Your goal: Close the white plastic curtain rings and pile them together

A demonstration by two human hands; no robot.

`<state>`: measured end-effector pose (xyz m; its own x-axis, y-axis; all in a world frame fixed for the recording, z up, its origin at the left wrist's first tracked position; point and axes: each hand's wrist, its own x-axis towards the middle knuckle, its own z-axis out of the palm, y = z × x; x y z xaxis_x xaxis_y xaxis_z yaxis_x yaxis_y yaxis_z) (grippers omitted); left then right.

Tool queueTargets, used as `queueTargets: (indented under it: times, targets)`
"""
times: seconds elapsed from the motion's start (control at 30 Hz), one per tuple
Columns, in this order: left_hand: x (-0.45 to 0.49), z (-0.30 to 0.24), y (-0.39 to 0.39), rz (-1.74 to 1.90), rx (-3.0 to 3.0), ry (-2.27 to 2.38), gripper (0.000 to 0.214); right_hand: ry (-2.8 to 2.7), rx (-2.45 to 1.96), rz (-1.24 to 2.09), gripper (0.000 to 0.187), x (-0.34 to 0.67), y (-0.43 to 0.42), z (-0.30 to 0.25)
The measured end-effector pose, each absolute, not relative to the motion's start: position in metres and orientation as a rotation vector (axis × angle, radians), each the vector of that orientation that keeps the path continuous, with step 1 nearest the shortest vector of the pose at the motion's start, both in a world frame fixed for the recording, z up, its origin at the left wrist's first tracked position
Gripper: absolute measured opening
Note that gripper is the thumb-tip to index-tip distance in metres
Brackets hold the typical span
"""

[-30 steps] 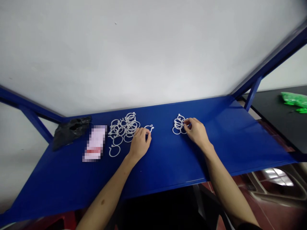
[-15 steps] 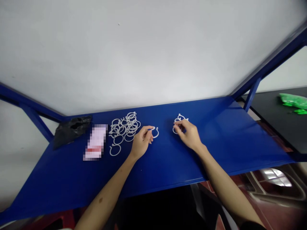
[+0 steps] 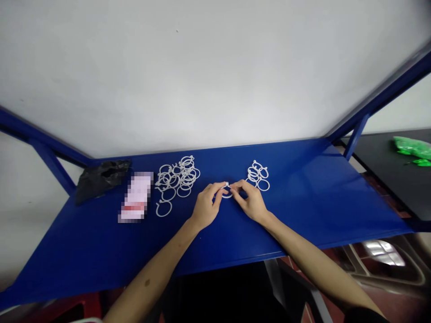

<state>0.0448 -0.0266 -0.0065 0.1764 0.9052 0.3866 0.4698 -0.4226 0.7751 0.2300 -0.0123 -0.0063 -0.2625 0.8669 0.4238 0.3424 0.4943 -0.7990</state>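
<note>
Because both hands meet over it, the white ring (image 3: 227,196) shows only in part, low over the blue table (image 3: 232,242). The left hand (image 3: 206,207) pinches its left side between thumb and fingers, and the right hand (image 3: 253,202) pinches the right side likewise; small knobs stand at its far edge, between the fingertips.

It looks like thin plastic: very light, smooth, a little springy, stiff enough to keep its shape but likely to snap if forced. The best hold would be a fingertip pinch on the band beside the knobs, one hand each side.

Left of the ring lies a tangled heap of rings (image 3: 187,177); a smaller group of rings (image 3: 259,178) lies just to its right and beyond. Farther left come a blurred-out pinkish packet (image 3: 137,195) and a crumpled black bag (image 3: 101,179).

The tabletop is flat and slightly glossy, so rings should slide easily. Behind the ring rises a pale wall (image 3: 215,80); far right, a black table (image 3: 377,157) bears something green (image 3: 412,147).
</note>
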Motion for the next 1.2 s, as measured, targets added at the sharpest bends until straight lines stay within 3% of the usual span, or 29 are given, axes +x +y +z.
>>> queueTargets:
  times: [0.43, 0.67, 0.87, 1.2]
  targets:
    - [0.044, -0.014, -0.026, 1.145, 2.285, 1.247, 0.035, -1.98, -0.882, 0.538, 0.015, 0.235, -0.013, 0.001]
    - [0.013, -0.012, -0.008, 0.778, 2.343, 2.003, 0.039, -1.819, -1.312, 0.153, 0.018, 0.281, 0.015, 0.019]
    - [-0.007, -0.009, -0.004, 0.456, 2.385, 2.256, 0.032, -1.856, -1.569, 0.165, 0.017, 0.321, 0.032, -0.007]
    - [-0.01, -0.005, -0.004, 1.006, 2.369, 2.121, 0.007, -1.841, -1.602, 0.182, 0.029, 0.318, 0.031, -0.002]
